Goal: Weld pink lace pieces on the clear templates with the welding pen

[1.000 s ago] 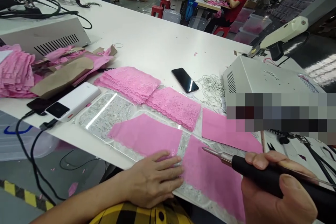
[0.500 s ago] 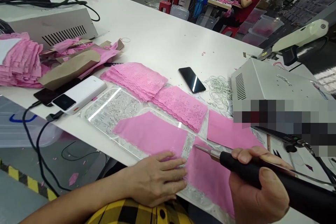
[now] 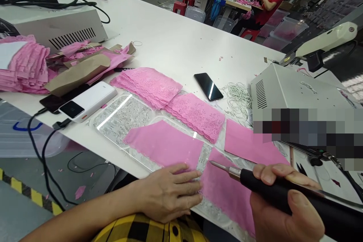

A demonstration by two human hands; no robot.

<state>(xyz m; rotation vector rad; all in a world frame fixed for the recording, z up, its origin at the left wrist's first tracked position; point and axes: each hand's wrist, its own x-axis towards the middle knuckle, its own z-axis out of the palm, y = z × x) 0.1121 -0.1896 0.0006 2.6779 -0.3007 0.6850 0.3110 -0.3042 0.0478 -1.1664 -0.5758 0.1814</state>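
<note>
My left hand (image 3: pixel 170 193) lies flat with its fingers stretched out, across the near edge of a pink fabric piece (image 3: pixel 167 143) and touching the left edge of a second pink piece (image 3: pixel 227 189). My right hand (image 3: pixel 286 215) is wrapped round a thick black-handled tool (image 3: pixel 251 181) with a pointed metal tip. That tip hovers over or touches the second piece near its upper left corner; I cannot tell which. Both pieces rest on a clear plastic board (image 3: pixel 121 113) with speckled patches. Behind them sit two stacks of pink lace, one on the left (image 3: pixel 153 85) and another on the right (image 3: pixel 195 115).
Another pink piece (image 3: pixel 249 140) lies right of the lace. A phone (image 3: pixel 208 86), tangled white cord (image 3: pixel 238 96) and a grey machine box (image 3: pixel 297 87) stand beyond. On the left are a white power bank (image 3: pixel 96 96) with cables, brown paper (image 3: pixel 79 73) and a lace pile (image 3: pixel 25 64).
My right hand and the tool have shifted slightly down and to the right, the tip moving a little toward me. The left hand and the fabric stay put.
</note>
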